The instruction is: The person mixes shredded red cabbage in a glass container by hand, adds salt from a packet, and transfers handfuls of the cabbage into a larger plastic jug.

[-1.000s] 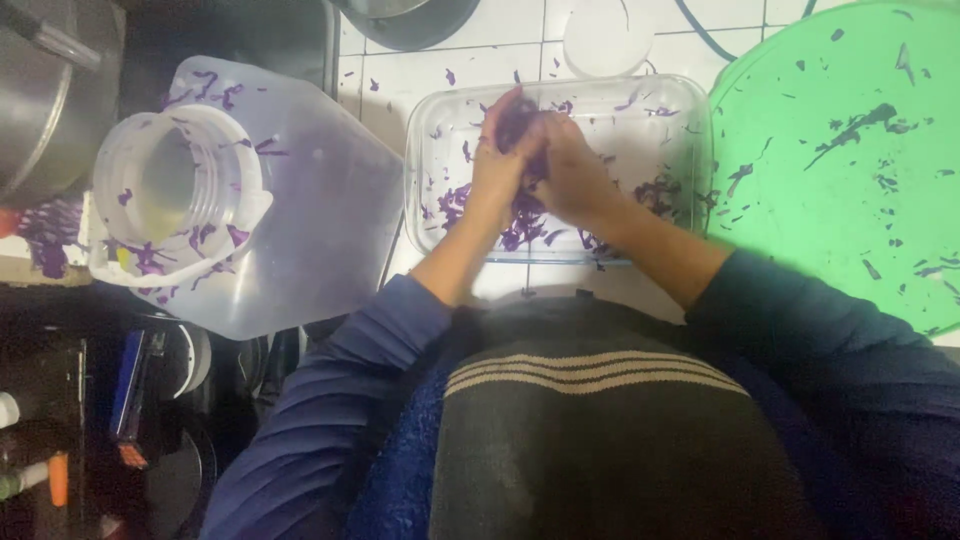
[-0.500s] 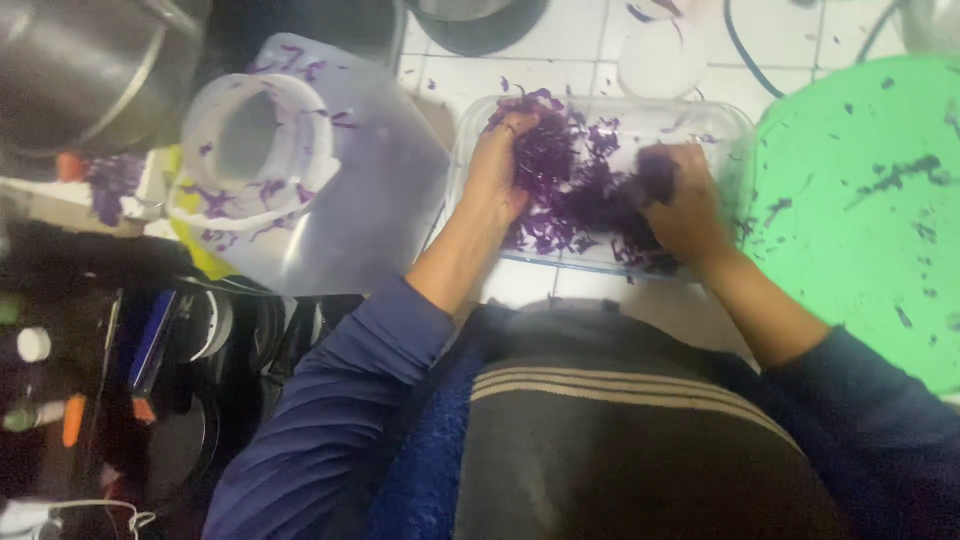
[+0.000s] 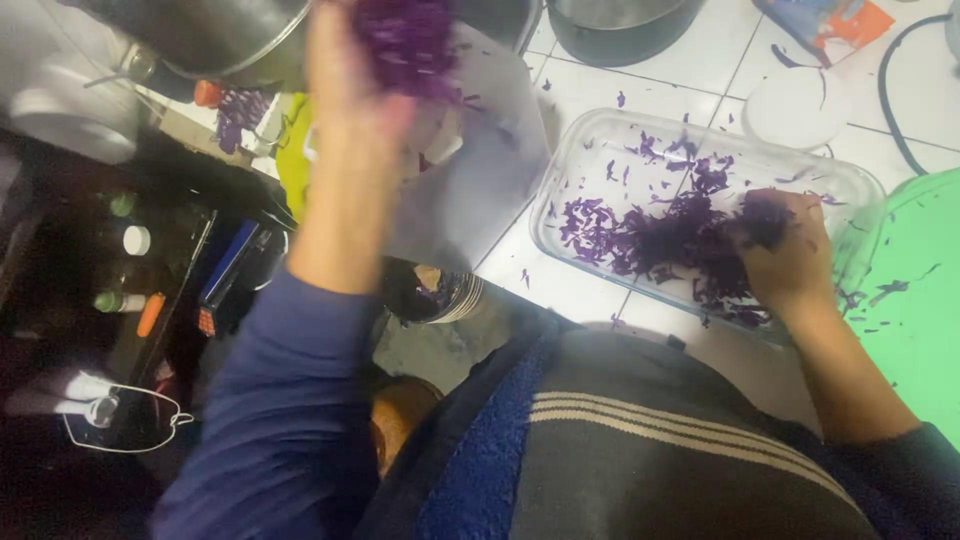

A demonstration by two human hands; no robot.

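My left hand [image 3: 352, 90] is raised at the upper left, closed around a handful of shredded purple cabbage [image 3: 408, 40], above a large translucent plastic jar [image 3: 480, 170] that lies tilted on the counter. My right hand [image 3: 785, 255] rests inside a clear rectangular glass dish [image 3: 600, 150] and is closed on a clump of the shredded cabbage [image 3: 660, 240] that covers the dish's bottom. The jar's mouth is hidden behind my left hand and arm.
A green round board [image 3: 910, 300] with cabbage scraps lies at the right. Metal pots [image 3: 215, 35] and a dark pot [image 3: 620, 25] stand at the back. A white lid [image 3: 795, 108] sits behind the dish. Bottles and tools fill a dark shelf [image 3: 130, 290] at the left.
My left hand has lifted out of the dish and swung left and up with a handful of cabbage. My right hand has stayed in the dish, gathering shreds.
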